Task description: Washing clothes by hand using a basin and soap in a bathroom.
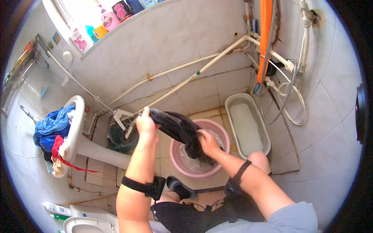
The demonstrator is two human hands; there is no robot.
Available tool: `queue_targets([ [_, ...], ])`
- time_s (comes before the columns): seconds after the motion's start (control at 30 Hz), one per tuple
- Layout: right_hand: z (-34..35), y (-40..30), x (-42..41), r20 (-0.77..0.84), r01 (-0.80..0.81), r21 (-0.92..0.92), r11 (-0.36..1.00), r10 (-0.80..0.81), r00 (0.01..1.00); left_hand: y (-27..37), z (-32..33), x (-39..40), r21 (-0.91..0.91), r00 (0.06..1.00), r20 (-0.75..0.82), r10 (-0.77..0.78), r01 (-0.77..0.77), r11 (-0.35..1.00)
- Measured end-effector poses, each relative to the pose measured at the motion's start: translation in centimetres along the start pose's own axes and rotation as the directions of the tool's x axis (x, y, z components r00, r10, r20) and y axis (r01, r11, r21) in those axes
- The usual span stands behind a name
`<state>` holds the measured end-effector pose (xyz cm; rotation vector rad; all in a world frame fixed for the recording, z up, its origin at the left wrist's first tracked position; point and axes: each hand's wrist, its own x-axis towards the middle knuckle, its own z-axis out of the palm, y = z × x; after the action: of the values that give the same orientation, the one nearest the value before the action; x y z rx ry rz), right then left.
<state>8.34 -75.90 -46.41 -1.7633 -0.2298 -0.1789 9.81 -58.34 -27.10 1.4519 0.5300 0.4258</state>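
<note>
A dark, wet-looking garment (pixel 177 123) is stretched between my two hands, its lower part hanging into a round pink plastic basin (pixel 225 137) on the floor. My left hand (pixel 146 123) grips the upper left end, raised beside the basin. My right hand (pixel 207 141) holds the cloth lower down, above the basin's right half. Pale cloth and water show in the basin, partly covered by the garment. Right of the basin stands an oblong whitish tub (pixel 247 125) holding cloudy liquid.
A white pedestal sink (pixel 78 113) at left bears a heap of blue, red and white clothes (pixel 55 128). Behind my left hand is a dark green bucket (pixel 121 139). Pipes (pixel 177 87) cross the wall; a hose (pixel 287 102) hangs right. A toilet (pixel 89 225) stands lower left.
</note>
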Motion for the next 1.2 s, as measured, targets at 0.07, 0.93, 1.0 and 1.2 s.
queue_targets([
  [0.07, -1.1, -1.6, 2.1, -0.007, 0.014, 0.043, 0.999, -0.014, 1.0, 1.0, 0.2, 0.0, -0.028, 1.0, 0.012, -0.008, 0.008, 1.0],
  [0.93, -2.5, -19.8, 11.7, 0.192, 0.36, 0.083, 0.929, -0.369, 0.909, -3.4, -1.1, -1.4, 0.218, 0.773, 0.5, 0.39, -0.549, 0.807],
  [1.0, -2.5, -19.9, 11.9, 0.19, 0.385, 0.074, 0.92, -0.392, 0.9, -3.0, -1.0, -1.0, 0.25, 0.799, 0.548, 0.248, -0.439, 0.863],
  [1.2, -3.6, -19.2, 12.4, 0.126, 0.36, 0.072, 0.93, -0.367, 0.922, -1.9, -1.0, 0.1, 0.142, 0.799, 0.394, 0.454, -0.541, 0.829],
])
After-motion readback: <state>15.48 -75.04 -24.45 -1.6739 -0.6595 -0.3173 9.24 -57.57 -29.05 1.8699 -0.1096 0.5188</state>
